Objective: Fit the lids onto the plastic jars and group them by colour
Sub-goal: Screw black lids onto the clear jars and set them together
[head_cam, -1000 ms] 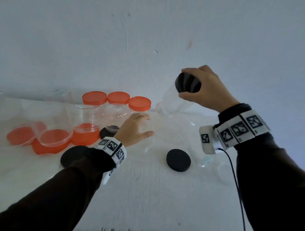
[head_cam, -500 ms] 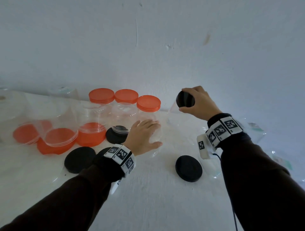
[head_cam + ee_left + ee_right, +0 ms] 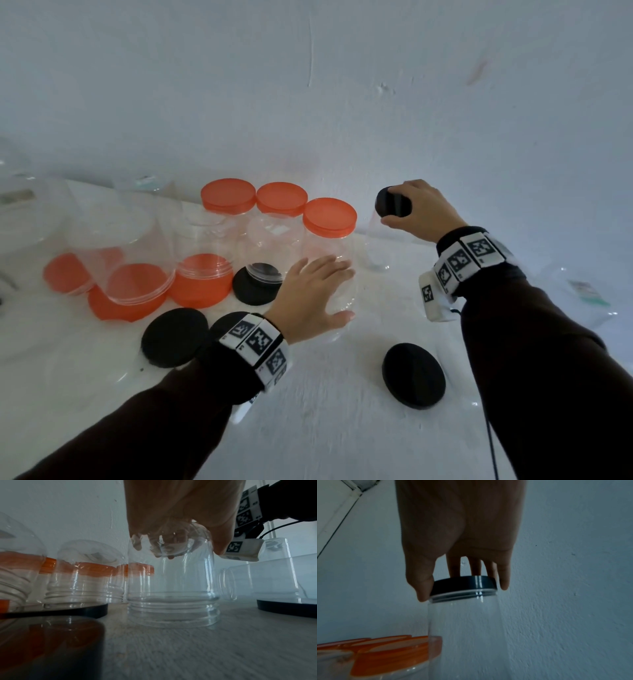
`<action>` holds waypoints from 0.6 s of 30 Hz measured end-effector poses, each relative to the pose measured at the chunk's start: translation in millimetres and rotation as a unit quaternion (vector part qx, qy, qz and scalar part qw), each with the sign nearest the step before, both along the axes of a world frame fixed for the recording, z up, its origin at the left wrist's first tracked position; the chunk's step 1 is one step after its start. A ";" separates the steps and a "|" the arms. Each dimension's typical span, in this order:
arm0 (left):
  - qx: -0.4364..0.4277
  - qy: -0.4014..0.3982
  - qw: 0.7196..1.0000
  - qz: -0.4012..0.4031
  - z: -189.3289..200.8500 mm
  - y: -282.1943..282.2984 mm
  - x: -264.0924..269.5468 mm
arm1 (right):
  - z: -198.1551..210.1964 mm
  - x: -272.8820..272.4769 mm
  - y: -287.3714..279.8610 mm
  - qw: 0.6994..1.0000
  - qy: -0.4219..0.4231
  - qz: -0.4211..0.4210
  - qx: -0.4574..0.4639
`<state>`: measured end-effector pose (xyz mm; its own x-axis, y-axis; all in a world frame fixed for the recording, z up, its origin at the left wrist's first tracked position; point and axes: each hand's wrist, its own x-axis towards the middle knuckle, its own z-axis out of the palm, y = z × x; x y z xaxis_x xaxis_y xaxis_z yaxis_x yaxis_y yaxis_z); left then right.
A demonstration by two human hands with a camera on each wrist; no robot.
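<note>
Black-lidded jar set near the wall while the next jar is readied

The right hand (image 3: pixel 419 209), right of centre in the head view, curls thumb and fingers round the black lid (image 3: pixel 393 206) of a clear jar (image 3: pixel 464 635), gripping by the cap probably to stand it upright beside the wall, apart from the orange group; the left hand (image 3: pixel 313 296), at centre, lies spread-fingered, not curled, on the base of an upturned jar (image 3: pixel 171 588) standing mouth-down on the table (image 3: pixel 325 411), seemingly about to lift and flip it; three orange-lidded jars (image 3: pixel 329 219) cluster upper centre, already grouped; loose black lids (image 3: pixel 413 375) lie lower right and left, within reach for the uncapped jars
</note>
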<state>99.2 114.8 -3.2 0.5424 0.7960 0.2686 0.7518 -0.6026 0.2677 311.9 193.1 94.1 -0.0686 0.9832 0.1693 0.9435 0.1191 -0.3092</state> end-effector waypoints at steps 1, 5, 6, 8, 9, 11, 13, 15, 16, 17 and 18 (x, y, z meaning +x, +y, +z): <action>-0.001 -0.001 1.000 0.000 0.3 -0.2 0.2 | -0.4 0.2 2.8 1.000 -0.003 0.001 0.001; -0.001 0.000 1.000 0.000 0.3 -1.3 0.4 | -2.3 -0.8 9.8 1.000 -0.021 0.000 0.006; 0.000 0.000 1.000 0.000 0.1 -1.2 0.4 | -2.8 -0.5 10.9 1.000 -0.021 0.001 0.007; 0.000 -0.001 1.000 0.000 -0.6 -1.2 0.2 | -4.0 0.8 12.5 1.000 -0.020 0.003 0.009; 0.000 -0.002 1.000 -0.001 -0.5 -1.3 0.1 | -4.4 1.3 13.2 1.000 -0.019 0.004 0.010; 0.000 -0.003 1.000 -0.002 0.0 -1.5 -0.1 | -5.0 2.1 14.5 1.000 -0.017 0.007 0.014; -0.001 -0.005 1.000 -0.003 0.1 -1.6 -0.3 | -5.4 2.0 15.6 1.000 -0.018 0.012 0.015; 0.000 -0.008 1.000 -0.003 0.0 -1.7 -0.5 | -5.4 1.6 16.3 1.000 -0.023 0.012 0.013; 0.001 -0.010 1.000 -0.004 -0.2 -1.6 -0.6 | -5.0 1.4 16.3 1.000 -0.026 0.012 0.010; 0.002 -0.012 1.000 -0.004 -0.8 -1.5 -0.6 | -4.3 1.5 16.1 0.999 -0.029 0.013 0.005; 0.003 -0.015 1.000 -0.005 -0.9 -1.7 -0.7 | -3.0 1.7 15.1 0.999 -0.031 0.016 0.000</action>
